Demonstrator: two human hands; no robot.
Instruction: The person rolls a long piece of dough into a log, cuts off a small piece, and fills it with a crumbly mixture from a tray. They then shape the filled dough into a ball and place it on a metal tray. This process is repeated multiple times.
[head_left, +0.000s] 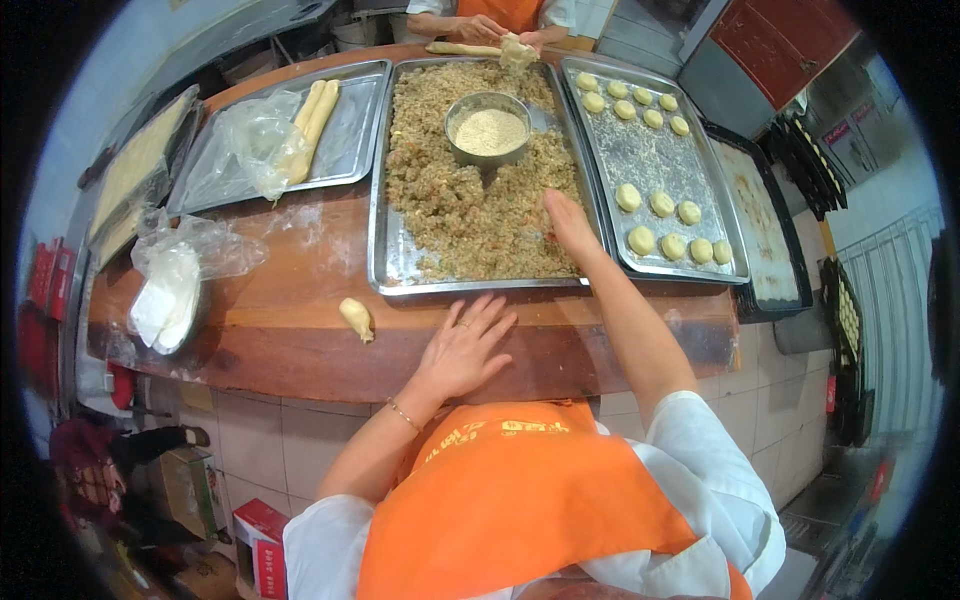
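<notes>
My left hand (469, 346) rests palm down on the wooden table, fingers apart and holding nothing, just below the near rim of a metal tray. Crumbly brown filling (480, 217) is spread over that large metal tray (381, 247). My right hand (571, 229) reaches into the filling at the tray's right side. Its fingers are mostly hidden, so whether it grips any filling does not show. Left of my left hand lies a small piece of pale dough (357, 319). A round metal bowl (487, 157) of pale grains (491, 133) stands in the filling.
At right, a metal tray (645, 161) carries several round dough pieces (661, 203). Leftward, another tray (352, 154) holds dough rolls (315, 124) under plastic; nearer is a container of white flour (166, 300). Across the table, a co-worker's hands (484, 30) handle dough (517, 52).
</notes>
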